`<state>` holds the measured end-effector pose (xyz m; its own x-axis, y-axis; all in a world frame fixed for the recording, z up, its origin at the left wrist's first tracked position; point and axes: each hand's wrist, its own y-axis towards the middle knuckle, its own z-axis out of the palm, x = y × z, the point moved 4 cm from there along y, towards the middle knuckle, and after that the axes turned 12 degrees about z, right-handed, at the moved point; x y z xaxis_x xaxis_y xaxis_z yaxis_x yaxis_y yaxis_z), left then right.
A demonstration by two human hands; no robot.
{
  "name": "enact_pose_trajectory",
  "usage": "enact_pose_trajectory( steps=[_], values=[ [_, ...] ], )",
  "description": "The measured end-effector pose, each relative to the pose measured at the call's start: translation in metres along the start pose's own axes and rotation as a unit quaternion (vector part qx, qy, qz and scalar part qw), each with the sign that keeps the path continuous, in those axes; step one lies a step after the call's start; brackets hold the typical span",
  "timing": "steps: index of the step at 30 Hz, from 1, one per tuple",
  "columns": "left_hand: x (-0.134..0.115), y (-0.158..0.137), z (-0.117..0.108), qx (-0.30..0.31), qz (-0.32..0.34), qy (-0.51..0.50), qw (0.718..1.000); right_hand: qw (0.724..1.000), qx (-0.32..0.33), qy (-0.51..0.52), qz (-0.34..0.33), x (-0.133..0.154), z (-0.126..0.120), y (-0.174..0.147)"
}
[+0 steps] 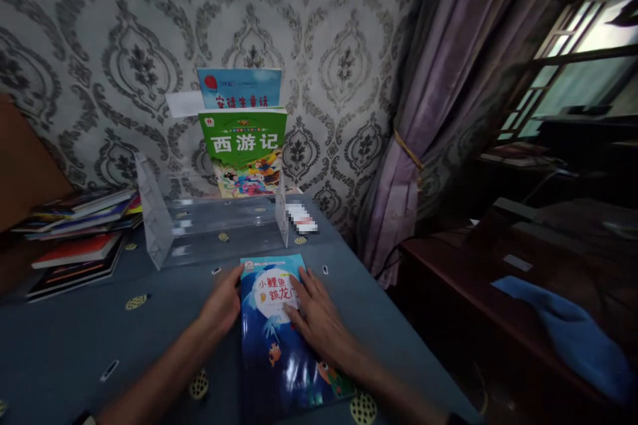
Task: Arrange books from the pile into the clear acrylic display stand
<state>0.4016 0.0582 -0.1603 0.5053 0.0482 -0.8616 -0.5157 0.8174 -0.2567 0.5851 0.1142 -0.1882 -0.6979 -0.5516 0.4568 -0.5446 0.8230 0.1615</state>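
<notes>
A blue children's picture book [269, 372] with red Chinese characters on a pale circle lies in front of me, its cover facing up. My left hand [225, 297] grips its upper left edge, some fingers hidden behind that edge. Across the right side of the cover, my right hand [319, 319] rests with its fingers spread. Beyond the book stands a clear plastic book rack [157, 239]. A green book [244, 143] stands upright at the rack's back, and a light-blue book [239, 83] rises behind it.
Stacked books [77, 249] sit on the left of the cloth-covered table [164, 345]. A small blurred-out white item [302, 218] lies right of the rack. Beyond the table's right edge are a purple curtain [428, 93] and a dark red surface with a blue cloth [573, 332].
</notes>
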Motion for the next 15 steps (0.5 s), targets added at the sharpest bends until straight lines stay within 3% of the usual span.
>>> enact_pose_trajectory(
  steps=[5,9,15],
  values=[
    [0.015,-0.009,0.018,-0.047,0.008,-0.008,0.999,0.999,0.007,0.029,0.029,-0.003,-0.003,-0.003],
    [0.014,-0.011,0.031,-0.018,-0.032,-0.039,0.999,0.992,-0.020,0.119,0.048,-0.011,-0.004,-0.004],
    [-0.004,-0.009,0.038,0.003,0.020,-0.029,0.999,0.944,-0.104,0.276,0.145,-0.026,-0.002,0.005]
  ],
)
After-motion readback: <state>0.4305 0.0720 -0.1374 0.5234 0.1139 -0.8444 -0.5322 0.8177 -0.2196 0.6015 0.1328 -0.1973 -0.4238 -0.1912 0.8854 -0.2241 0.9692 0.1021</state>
